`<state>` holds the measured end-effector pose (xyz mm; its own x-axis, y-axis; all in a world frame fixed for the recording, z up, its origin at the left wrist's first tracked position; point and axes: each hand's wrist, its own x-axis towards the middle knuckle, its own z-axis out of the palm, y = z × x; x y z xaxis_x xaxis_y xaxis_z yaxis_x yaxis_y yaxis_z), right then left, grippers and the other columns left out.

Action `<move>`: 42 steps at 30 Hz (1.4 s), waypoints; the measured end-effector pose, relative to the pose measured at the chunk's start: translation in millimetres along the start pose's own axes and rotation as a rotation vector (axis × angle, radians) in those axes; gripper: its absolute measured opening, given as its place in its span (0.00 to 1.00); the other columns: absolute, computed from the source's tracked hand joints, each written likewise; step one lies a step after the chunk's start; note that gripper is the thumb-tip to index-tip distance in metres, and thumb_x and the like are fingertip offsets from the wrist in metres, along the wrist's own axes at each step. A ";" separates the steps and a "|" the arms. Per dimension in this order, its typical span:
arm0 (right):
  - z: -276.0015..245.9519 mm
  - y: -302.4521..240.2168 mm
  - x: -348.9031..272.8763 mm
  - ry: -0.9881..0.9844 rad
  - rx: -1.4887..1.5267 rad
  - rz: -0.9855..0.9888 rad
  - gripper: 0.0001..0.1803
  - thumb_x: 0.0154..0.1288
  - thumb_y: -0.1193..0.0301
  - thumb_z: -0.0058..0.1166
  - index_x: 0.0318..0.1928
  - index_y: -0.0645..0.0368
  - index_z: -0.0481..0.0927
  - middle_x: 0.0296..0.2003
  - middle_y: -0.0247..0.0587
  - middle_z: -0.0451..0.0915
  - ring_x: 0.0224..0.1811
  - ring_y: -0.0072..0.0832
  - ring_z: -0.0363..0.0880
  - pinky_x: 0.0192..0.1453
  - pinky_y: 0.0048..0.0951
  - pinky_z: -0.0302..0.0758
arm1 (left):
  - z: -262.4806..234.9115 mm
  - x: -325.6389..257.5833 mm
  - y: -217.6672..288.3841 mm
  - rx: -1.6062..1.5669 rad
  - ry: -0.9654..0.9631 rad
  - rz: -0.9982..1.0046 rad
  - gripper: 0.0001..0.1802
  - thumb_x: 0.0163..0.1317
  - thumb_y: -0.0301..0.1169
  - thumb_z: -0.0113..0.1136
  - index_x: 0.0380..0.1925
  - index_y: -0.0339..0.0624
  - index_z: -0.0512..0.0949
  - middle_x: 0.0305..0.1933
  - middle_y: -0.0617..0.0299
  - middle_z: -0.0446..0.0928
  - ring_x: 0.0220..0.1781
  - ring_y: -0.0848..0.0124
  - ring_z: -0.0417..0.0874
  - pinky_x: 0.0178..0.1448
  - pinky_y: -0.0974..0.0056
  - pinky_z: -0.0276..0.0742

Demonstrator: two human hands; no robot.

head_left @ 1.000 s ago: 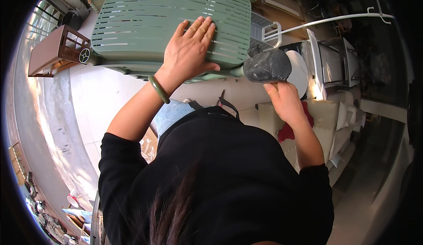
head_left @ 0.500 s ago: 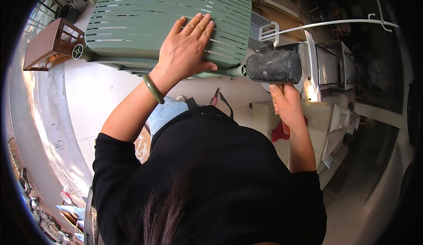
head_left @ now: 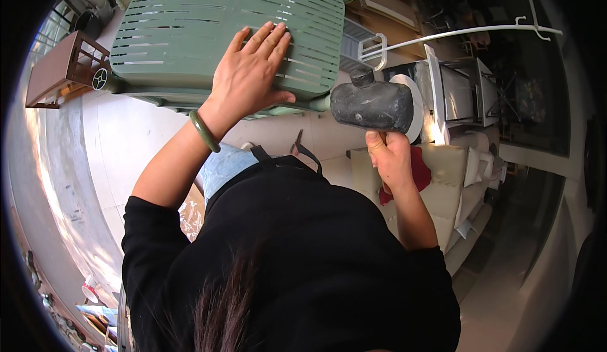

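My left hand (head_left: pixel 250 74), with a green bangle on the wrist, lies flat with fingers spread on the slatted top of a green plastic cart (head_left: pixel 183 29) that has small wheels. My right hand (head_left: pixel 391 157) grips the handle of a black rubber mallet (head_left: pixel 372 105). The mallet's head hangs sideways just off the cart's right corner. My black top fills the lower middle of the view.
A brown wooden crate (head_left: pixel 60 70) stands left of the cart. A white metal rail (head_left: pixel 455 32) and a grey rack (head_left: pixel 360 36) lie behind the mallet. A cream sofa (head_left: pixel 458 181) with a red cloth is at the right. Pale tiled floor spreads to the left.
My right hand has raised the mallet and swung its head toward the cart's right corner. My left hand has stayed flat on the green top.
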<state>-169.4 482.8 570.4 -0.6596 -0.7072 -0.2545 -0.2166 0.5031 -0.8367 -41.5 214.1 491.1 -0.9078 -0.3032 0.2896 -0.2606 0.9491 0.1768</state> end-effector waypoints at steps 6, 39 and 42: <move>-11.7 -21.1 -9.6 0.104 -0.045 -0.241 0.10 0.75 0.69 0.47 0.45 0.64 0.76 0.23 0.29 0.68 0.20 0.13 0.62 0.24 0.17 0.61 | -16.2 -20.0 -25.7 0.082 0.120 -0.126 0.49 0.53 0.65 0.59 0.70 0.52 0.63 0.74 0.63 0.62 0.78 0.63 0.56 0.79 0.50 0.44; -33.8 -40.4 102.2 0.295 -0.150 -0.265 0.14 0.71 0.64 0.56 0.38 0.64 0.77 0.22 0.29 0.71 0.19 0.15 0.65 0.23 0.21 0.64 | -27.0 -73.0 -84.6 0.211 0.193 -0.548 0.35 0.68 0.59 0.49 0.68 0.51 0.67 0.73 0.61 0.65 0.76 0.62 0.60 0.78 0.52 0.41; -43.3 -57.0 166.2 0.170 -0.216 -0.274 0.16 0.72 0.60 0.54 0.36 0.62 0.74 0.22 0.29 0.69 0.17 0.13 0.64 0.20 0.18 0.62 | -23.7 -85.5 -89.9 0.194 0.204 -0.487 0.36 0.68 0.60 0.47 0.69 0.52 0.66 0.74 0.63 0.63 0.77 0.62 0.56 0.78 0.52 0.39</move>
<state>-297.8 358.1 596.8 -0.6622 -0.7466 0.0630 -0.5359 0.4132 -0.7363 67.3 152.8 472.7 -0.5905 -0.7025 0.3973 -0.7069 0.6877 0.1652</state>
